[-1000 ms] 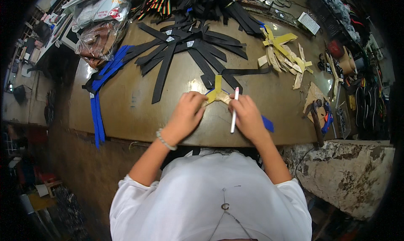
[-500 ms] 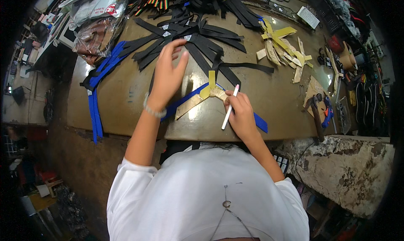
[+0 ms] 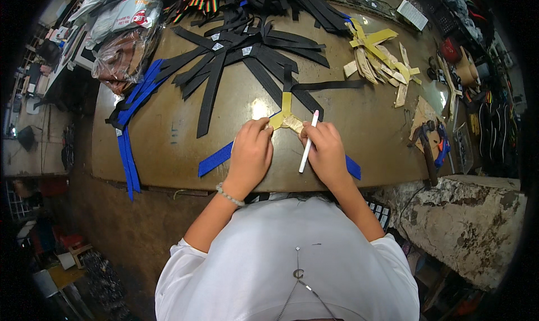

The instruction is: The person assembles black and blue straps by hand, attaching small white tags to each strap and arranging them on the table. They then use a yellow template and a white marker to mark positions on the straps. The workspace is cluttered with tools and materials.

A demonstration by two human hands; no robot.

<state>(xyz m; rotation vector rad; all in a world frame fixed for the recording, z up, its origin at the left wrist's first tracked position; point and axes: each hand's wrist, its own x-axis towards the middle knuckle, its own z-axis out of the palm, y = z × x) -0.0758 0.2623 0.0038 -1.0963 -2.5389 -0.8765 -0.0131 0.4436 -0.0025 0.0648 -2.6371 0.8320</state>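
A Y-shaped tan and yellow piece [image 3: 286, 109] lies over blue webbing straps [image 3: 215, 160] and a black strap [image 3: 288, 77] close to the table's front edge. My left hand [image 3: 252, 151] is closed on the piece's left arm, fingertips beside its centre, and covers most of that arm. My right hand [image 3: 325, 150] grips a slim white pen [image 3: 306, 144] with a pink end pointing up. Its fingertips also press on the right arm of the Y-shaped piece. From under this hand the other blue strap end [image 3: 353, 167] sticks out.
A heap of black straps [image 3: 247, 40] with white labels spreads beyond my hands. Blue straps [image 3: 124, 147] hang over the front edge at left, near a plastic bag [image 3: 120, 57]. More yellow and tan pieces [image 3: 377, 54] lie at far right; a hammer [image 3: 426, 155] rests at the right edge.
My left hand has come down from above the black straps onto the left arm of the Y-shaped piece. A black strap at left now lies angled toward me. My right hand still holds the pen.
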